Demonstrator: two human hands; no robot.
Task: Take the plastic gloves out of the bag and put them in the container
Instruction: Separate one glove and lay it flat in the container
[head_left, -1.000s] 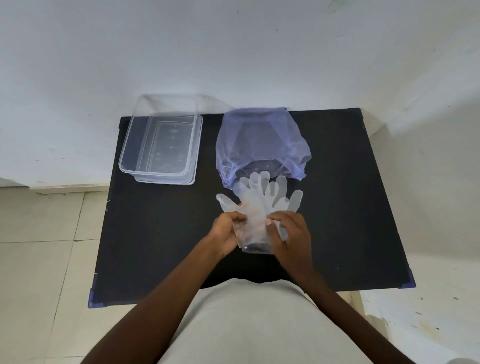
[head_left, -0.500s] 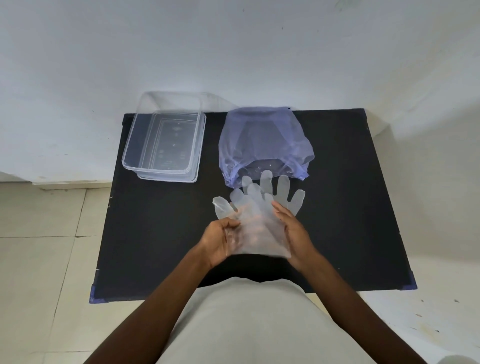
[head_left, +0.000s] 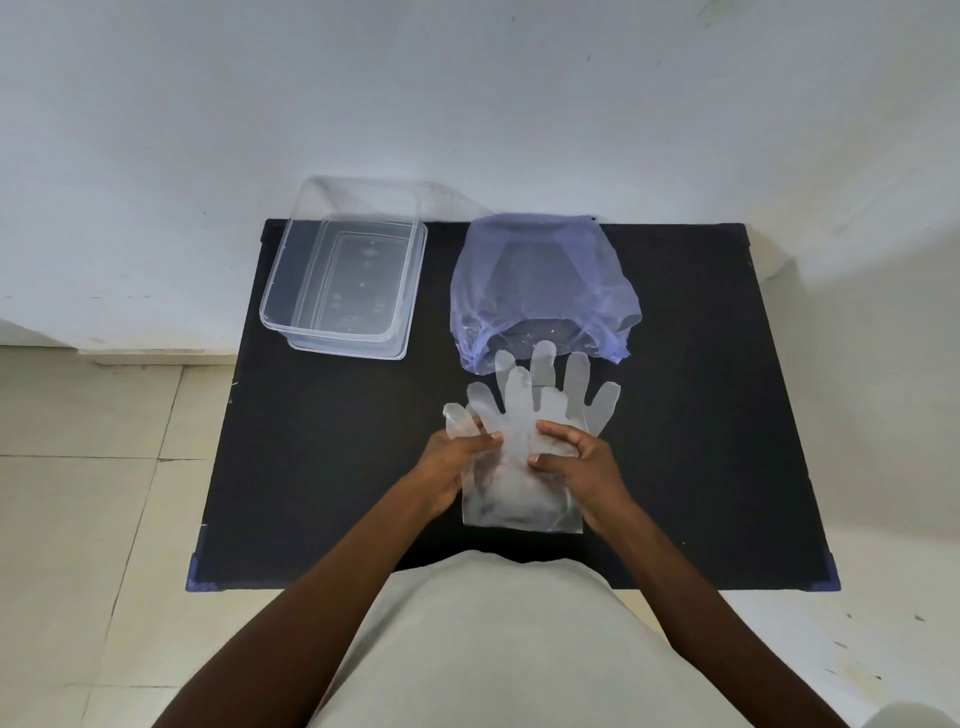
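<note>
While the plastic gloves are lying flat on the black table just ahead of me, I am pinching them from both sides: my left hand is closing its fingers on the thumb-side edge, and my right hand is curling onto the palm area. Their long axis is running away from me, fingertips pointing toward the bluish bag, cuffs nearest my body. The clear container is sitting open and empty up and to my left, so my left hand is the nearer one for carrying them across.
</note>
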